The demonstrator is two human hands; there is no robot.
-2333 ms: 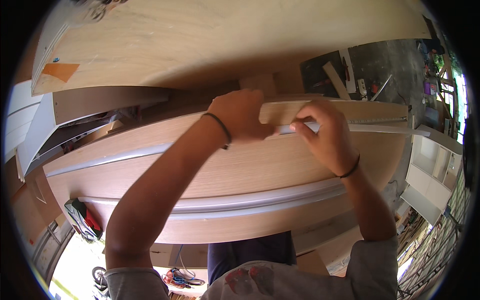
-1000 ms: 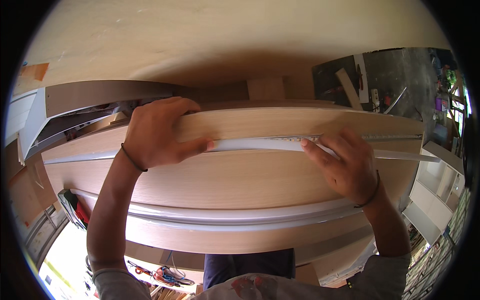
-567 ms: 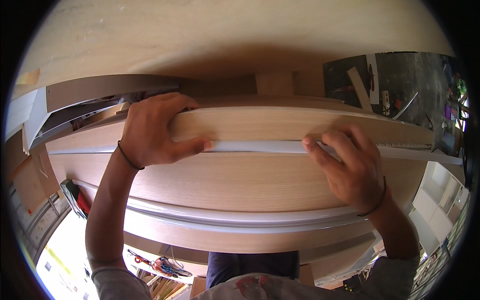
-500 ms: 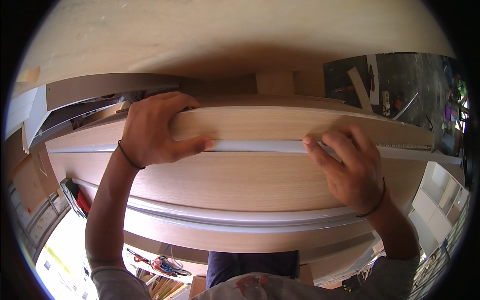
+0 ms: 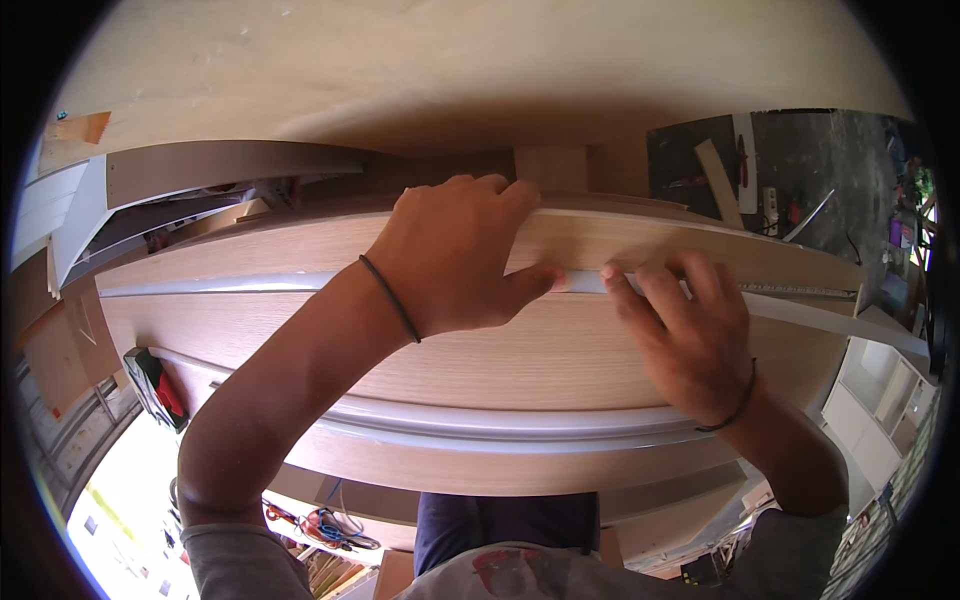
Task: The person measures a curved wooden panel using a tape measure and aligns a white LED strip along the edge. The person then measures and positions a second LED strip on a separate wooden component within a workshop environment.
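Observation:
A long, light wood-grain panel (image 5: 560,350) lies crosswise before me. Along it runs a narrow groove with a white plastic strip (image 5: 230,284) set in it. My left hand (image 5: 455,260) is closed over the panel's far edge, its thumb pressed on the strip. Just right of that thumb, my right hand (image 5: 690,335) has its bent fingers on the same strip, index fingertip down on it; its thumb is hidden. Past the right hand, the strip's tail lies loose outside the groove, leaving a dotted channel (image 5: 800,291) uncovered.
Nearer my body runs a pale glossy rail (image 5: 520,422). A dark green and red object (image 5: 155,388) sits at the left. Back right is a dark surface (image 5: 815,145) with tools and offcuts. Cables (image 5: 330,528) lie low left; a white shelf unit (image 5: 865,390) stands right.
My left hand has slid right along the panel edge, its thumb now close to the right hand's fingers. The right hand has barely moved.

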